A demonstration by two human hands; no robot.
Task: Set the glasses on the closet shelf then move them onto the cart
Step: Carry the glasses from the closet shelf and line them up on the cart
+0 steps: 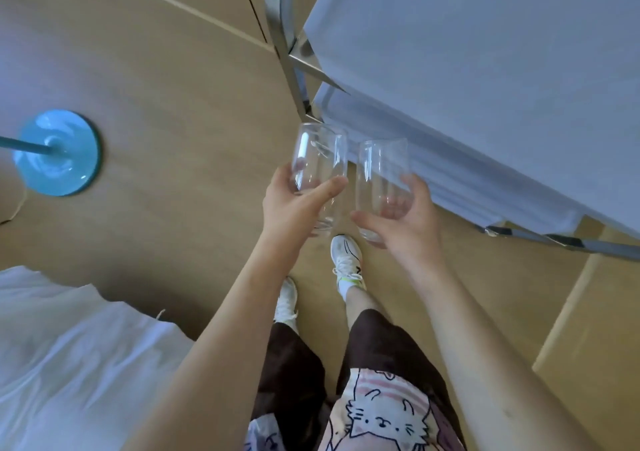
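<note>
Left hand (pixel 294 201) fingers wrapped round left glass (pixel 318 170); right hand (pixel 405 218) cups right glass (pixel 382 177), frame centre. Judged light, smooth, slippery, fragile; hold mid-body. Cart (pixel 485 70) upper right.

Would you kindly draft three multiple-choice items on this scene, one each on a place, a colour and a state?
1. Where is the cart relative to the glasses?
A. To the right and beyond them
B. To their left
C. Behind the person

2. What colour is the round lamp base on the floor?
A. Red
B. Turquoise blue
C. Black

3. What state are the glasses in?
A. Both standing on the cart
B. One lying on the floor
C. Each held in a hand

Key: 1 A, the cloth-covered cart fills the upper right. 2 B, its disc is glossy turquoise. 3 C, the left hand grips the left glass and the right hand grips the right glass, both above the floor.
</note>
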